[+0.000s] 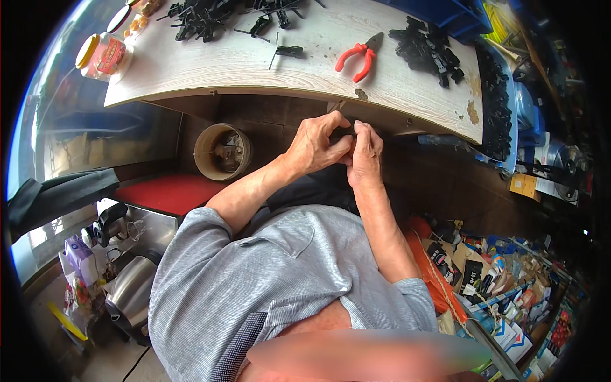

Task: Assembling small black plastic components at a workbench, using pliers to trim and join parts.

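Observation:
My left hand (318, 145) and my right hand (366, 153) meet just in front of the near edge of the worktable (242, 63). Their fingers are bent and pinched together. Whatever is between the fingertips is mostly hidden; only a small dark patch shows there. On the tabletop beyond lie cutting pliers (361, 56) with red handles, jaws pointing away to the right. A single small black plastic part (289, 51) with thin arms rests left of them. Heaps of similar parts lie at the far left (198, 18) and to the right of the pliers (429, 51).
A lidded plastic jar (109, 57) stands at the table's left end. Blue bins (455, 18) are at the far right, beside more black parts (495, 102). Below the table is a bucket (201, 153). A metal kettle (135, 286) stands lower left; boxes and clutter (509, 274) fill the lower right.

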### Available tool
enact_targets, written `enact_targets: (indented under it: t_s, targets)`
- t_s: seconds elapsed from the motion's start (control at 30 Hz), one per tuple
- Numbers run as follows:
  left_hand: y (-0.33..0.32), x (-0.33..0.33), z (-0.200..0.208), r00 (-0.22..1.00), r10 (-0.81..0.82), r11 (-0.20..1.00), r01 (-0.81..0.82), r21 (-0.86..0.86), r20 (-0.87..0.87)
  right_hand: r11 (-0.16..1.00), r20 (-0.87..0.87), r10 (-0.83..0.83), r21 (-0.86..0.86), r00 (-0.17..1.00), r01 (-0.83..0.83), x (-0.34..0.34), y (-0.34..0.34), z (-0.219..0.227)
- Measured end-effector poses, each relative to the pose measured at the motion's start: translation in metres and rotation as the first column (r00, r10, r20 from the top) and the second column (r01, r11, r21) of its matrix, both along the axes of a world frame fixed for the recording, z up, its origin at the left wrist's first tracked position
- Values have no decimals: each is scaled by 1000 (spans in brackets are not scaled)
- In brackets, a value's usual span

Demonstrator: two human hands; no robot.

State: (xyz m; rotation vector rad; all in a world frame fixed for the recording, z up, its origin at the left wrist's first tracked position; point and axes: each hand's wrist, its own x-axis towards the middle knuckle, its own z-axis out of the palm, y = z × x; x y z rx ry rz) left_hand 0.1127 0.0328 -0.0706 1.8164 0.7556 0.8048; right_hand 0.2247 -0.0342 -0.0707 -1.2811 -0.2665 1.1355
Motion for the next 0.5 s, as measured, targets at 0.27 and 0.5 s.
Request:
enact_targets:
  t_s: [0.27,0.5]
  targets:
    - [10,6,7,999,-21,946,29,322,-26,1000,80,5,26,997,-7,5,2,-16]
    - [2,8,8,998,14,963,4,269,-66,1000,98,20,20,995,-22,10,-1,-11]
